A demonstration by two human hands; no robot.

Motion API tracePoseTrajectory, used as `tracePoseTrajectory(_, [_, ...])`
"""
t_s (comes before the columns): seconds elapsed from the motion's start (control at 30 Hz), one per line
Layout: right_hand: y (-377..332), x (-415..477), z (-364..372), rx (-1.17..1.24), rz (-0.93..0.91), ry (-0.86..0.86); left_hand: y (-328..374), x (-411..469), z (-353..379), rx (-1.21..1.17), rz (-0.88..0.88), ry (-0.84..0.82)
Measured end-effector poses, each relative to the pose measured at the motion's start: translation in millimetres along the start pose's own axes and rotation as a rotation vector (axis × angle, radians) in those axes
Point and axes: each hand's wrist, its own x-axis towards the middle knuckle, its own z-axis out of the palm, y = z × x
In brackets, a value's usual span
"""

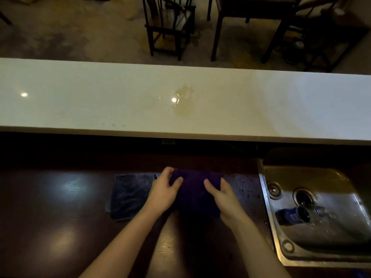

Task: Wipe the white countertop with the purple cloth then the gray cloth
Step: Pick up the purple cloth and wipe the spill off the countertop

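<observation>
The purple cloth [195, 192] lies bunched on the dark lower counter, right in front of me. My left hand [163, 190] grips its left edge and my right hand [221, 194] grips its right edge. The gray cloth [128, 195] lies flat on the same dark counter, just left of my left hand and partly under it. Beyond and above runs the long white countertop [80, 101], with a yellowish wet spill [184, 101] near its middle.
A steel sink [285, 227] is set into the dark counter [50, 207] at the right, with a plastic bottle [299, 214] lying in it. Water drops dot the counter beside it. Wooden chairs [170, 25] and a table stand on the floor past the white countertop.
</observation>
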Motion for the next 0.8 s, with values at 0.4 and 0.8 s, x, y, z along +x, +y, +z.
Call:
tracePoseTrajectory(0.4, [-91.2,-23.7,62.8,-0.063,-0.408,-0.063,85.2,-4.5,-82.5,-0.02,0.348,0.158])
tracePoseTrajectory(0.8, [-155.8,0.2,72.5,-0.134,-0.502,0.052,90.0,43.2,-182.7,0.439,0.35,0.421])
